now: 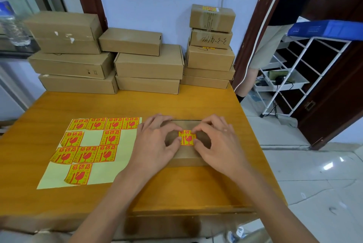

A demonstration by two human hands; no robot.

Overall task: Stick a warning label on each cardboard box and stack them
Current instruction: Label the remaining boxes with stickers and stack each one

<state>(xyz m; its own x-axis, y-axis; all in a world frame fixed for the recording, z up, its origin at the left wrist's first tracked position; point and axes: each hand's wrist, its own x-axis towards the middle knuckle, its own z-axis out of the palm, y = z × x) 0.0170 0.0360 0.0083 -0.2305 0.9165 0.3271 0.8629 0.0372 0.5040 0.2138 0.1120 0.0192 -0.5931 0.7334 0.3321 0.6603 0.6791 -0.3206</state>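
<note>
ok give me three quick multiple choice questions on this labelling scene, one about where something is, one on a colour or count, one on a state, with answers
1. Where does the sticker sheet lie relative to the box being labelled?
A. to its left on the table
B. on top of it
C. on the far stacks

2. What colours is the warning label on that box?
A. blue and white
B. yellow and red
C. green and black

3. What are the left hand and right hand doing?
A. both hanging off the table
B. lifting a box off the far stacks
C. touching the label at its edges with their fingertips on the box top

Answers:
1 A, the sheet lies flat on the table, left of the box.
2 B, yellow ground with red print.
3 C, fingertips of both hands meet the label's edges.
</note>
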